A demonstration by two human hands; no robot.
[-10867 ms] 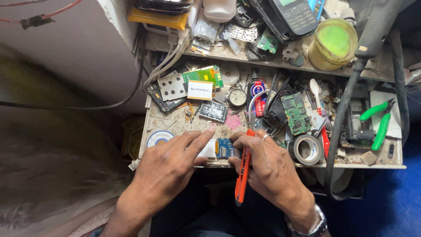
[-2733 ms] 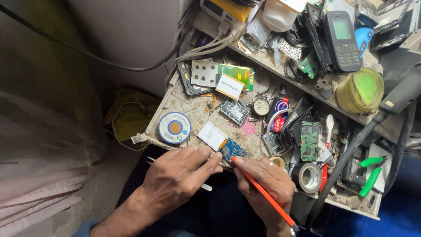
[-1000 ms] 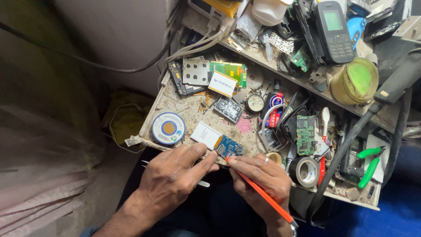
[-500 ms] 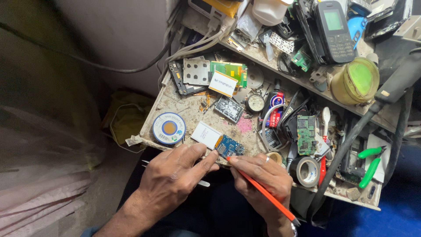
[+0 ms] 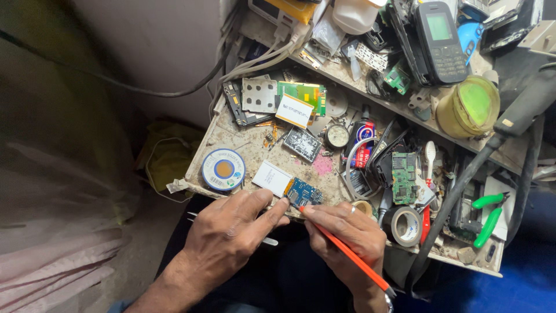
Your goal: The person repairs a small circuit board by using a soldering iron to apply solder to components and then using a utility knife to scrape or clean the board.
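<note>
A small blue circuit board [image 5: 303, 192] with a white rectangular panel [image 5: 273, 178] beside it lies at the near edge of a cluttered workbench [image 5: 243, 150]. My left hand [image 5: 231, 232] rests at that edge, its fingertips pressing on the board's near side. My right hand [image 5: 347, 235] grips an orange-handled tool [image 5: 347, 258] like a pen, its tip touching the board's lower edge. A thin metal pair of tweezers [image 5: 267, 240] shows under my left hand.
A solder-wire spool [image 5: 223, 170] sits left of the board. Green circuit boards [image 5: 403, 177], a tape roll [image 5: 405, 226], green-handled pliers [image 5: 489, 217], a black keypad phone [image 5: 440, 40], a yellow-green lidded jar [image 5: 469, 107] and thick black cables [image 5: 463, 185] crowd the bench.
Over the earlier frames the view has shifted and my right hand turned the orange tool from pointing downward to pointing at the board. In the last second almost nothing has moved.
</note>
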